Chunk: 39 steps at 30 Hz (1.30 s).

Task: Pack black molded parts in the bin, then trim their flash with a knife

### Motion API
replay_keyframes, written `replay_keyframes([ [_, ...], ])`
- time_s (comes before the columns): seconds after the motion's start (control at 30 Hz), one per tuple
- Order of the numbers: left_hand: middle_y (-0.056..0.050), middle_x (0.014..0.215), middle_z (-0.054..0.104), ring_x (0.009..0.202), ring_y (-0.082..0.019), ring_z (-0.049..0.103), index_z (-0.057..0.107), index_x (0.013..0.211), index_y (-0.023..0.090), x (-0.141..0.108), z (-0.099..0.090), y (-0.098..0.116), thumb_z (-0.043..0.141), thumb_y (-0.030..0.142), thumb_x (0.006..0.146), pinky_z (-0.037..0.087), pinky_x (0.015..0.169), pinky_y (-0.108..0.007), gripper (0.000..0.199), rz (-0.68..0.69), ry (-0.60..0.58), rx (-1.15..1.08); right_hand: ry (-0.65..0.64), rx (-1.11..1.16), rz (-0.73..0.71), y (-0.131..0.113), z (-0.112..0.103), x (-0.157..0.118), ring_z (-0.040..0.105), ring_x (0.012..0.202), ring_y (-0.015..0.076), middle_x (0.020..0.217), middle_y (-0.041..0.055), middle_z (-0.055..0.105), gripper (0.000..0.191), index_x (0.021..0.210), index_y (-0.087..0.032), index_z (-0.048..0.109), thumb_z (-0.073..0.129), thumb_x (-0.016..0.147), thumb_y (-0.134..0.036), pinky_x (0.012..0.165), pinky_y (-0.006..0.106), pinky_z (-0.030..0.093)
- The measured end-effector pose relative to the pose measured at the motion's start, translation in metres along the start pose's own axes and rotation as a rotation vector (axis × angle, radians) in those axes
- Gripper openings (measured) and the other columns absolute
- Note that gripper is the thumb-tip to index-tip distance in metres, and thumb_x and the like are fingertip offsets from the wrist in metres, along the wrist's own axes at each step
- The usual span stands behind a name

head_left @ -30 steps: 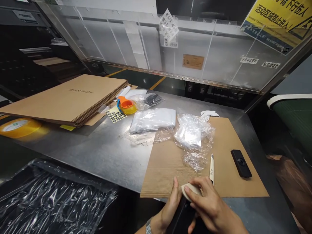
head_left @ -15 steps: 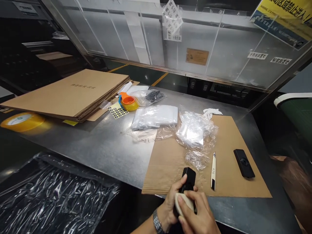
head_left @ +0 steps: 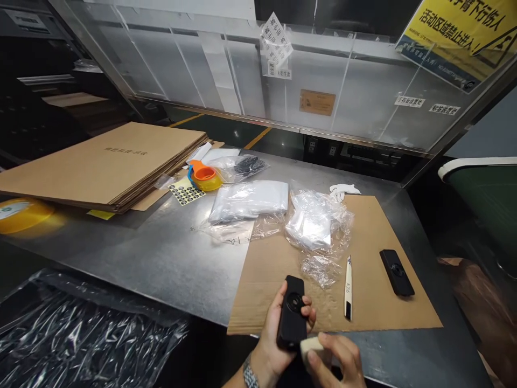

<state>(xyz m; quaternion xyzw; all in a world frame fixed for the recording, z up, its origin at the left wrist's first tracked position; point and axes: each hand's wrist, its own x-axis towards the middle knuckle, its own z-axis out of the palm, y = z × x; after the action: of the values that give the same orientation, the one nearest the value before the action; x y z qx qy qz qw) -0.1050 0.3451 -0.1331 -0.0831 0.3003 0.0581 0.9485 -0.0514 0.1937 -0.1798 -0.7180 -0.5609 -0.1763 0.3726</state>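
Cardboard sheet point(head_left: 369, 269) on metal table point(head_left: 181, 258)

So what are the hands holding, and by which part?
The left hand holds a black gadget by its long sides. The right hand pinches a pale pad between thumb and fingers; its left end sticks out.

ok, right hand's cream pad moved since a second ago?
Yes: the cream pad shifted down the view, from overlapping the cardboard sheet to just below its near edge.

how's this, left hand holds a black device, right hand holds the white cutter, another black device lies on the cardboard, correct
One slip: the right hand holds a pale block, not the white cutter, which lies on the cardboard, as the head view shows. The rest stands.
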Motion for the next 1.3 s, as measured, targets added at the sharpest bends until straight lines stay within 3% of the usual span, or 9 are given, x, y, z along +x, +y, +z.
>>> replay_keyframes([
  [0.17,-0.002,0.078,0.055,0.059,-0.012,0.052,0.055,0.099,0.018,-0.011,-0.009,-0.001,0.045,0.046,0.085,0.043,0.051,-0.023,0.033,0.296,-0.04,0.323,-0.038,-0.24,0.182,0.089,-0.029,0.014,0.051,0.097,0.0282,0.111,0.013,0.051,0.045,0.131,-0.024,0.043,0.049,0.086,-0.024,0.078,0.048,0.044],
  [0.27,-0.004,0.098,0.058,0.086,-0.016,0.056,0.05,0.118,0.024,-0.013,-0.016,-0.009,0.063,0.035,0.078,0.044,0.078,-0.027,0.044,0.41,-0.097,0.553,-0.131,-0.399,0.296,0.139,-0.031,0.013,0.05,0.089,0.0286,0.102,0.0151,0.054,0.04,0.12,-0.015,0.054,0.041,0.089,-0.037,0.075,0.049,0.045],
  [0.37,-0.008,0.113,0.056,0.111,-0.023,0.047,0.052,0.118,0.021,-0.014,-0.018,-0.013,0.075,0.032,0.065,0.031,0.099,-0.033,0.059,0.469,-0.207,0.782,-0.258,-0.497,0.364,0.158,-0.026,0.012,0.048,0.086,0.0308,0.099,0.0167,0.056,0.045,0.112,-0.012,0.059,0.034,0.09,-0.043,0.071,0.052,0.046],
  [0.47,-0.012,0.103,0.061,0.103,-0.028,0.051,0.059,0.107,0.013,-0.016,-0.019,-0.013,0.075,0.039,0.063,0.036,0.093,-0.038,0.054,0.424,-0.239,0.929,-0.202,-0.395,0.415,0.138,-0.024,0.02,0.047,0.097,0.0337,0.105,0.0165,0.056,0.045,0.111,-0.013,0.059,0.037,0.089,-0.045,0.078,0.056,0.043],
  [0.63,-0.011,0.1,0.06,0.098,-0.026,0.051,0.059,0.104,0.011,-0.019,-0.017,-0.013,0.073,0.041,0.065,0.037,0.088,-0.035,0.051,0.418,-0.19,1.05,-0.307,0.313,0.546,0.064,-0.029,0.045,0.056,0.097,0.0199,0.11,0.008,0.056,0.028,0.115,-0.024,0.053,0.043,0.091,-0.033,0.079,0.032,0.049],
  [0.77,-0.01,0.097,0.059,0.1,-0.026,0.05,0.059,0.106,0.012,-0.026,-0.009,-0.017,0.072,0.04,0.067,0.034,0.093,-0.036,0.05,0.383,-0.257,1.058,-0.356,0.609,0.511,0.03,-0.03,0.059,0.057,0.083,0.0142,0.101,0.0047,0.055,0.025,0.113,-0.026,0.053,0.047,0.089,-0.03,0.075,0.024,0.05],
  [0.83,-0.008,0.095,0.058,0.095,-0.023,0.051,0.059,0.107,0.013,-0.03,-0.007,-0.019,0.071,0.039,0.068,0.035,0.09,-0.033,0.048,0.367,-0.299,1.035,-0.392,0.677,0.496,0.025,-0.03,0.064,0.056,0.084,0.0144,0.098,0.0041,0.055,0.023,0.111,-0.027,0.054,0.049,0.089,-0.029,0.073,0.023,0.049],
  [1.0,-0.003,0.076,0.054,0.067,-0.013,0.047,0.057,0.106,0.014,-0.037,-0.011,-0.015,0.069,0.039,0.069,0.033,0.06,-0.024,0.046,0.283,-0.307,1.125,-0.514,0.816,0.456,0.026,-0.033,0.073,0.052,0.081,0.0148,0.091,0.0038,0.05,0.017,0.101,-0.025,0.058,0.049,0.088,-0.031,0.069,0.026,0.045],
  [1.3,0.0,0.073,0.049,0.064,-0.01,0.042,0.054,0.102,0.015,-0.04,-0.018,-0.014,0.068,0.036,0.071,0.03,0.057,-0.022,0.039,0.23,-0.331,1.128,-0.528,0.92,0.466,0.027,-0.032,0.075,0.047,0.074,0.0146,0.081,0.0025,0.047,0.023,0.073,-0.02,0.052,0.051,0.086,-0.04,0.064,0.027,0.04],
])
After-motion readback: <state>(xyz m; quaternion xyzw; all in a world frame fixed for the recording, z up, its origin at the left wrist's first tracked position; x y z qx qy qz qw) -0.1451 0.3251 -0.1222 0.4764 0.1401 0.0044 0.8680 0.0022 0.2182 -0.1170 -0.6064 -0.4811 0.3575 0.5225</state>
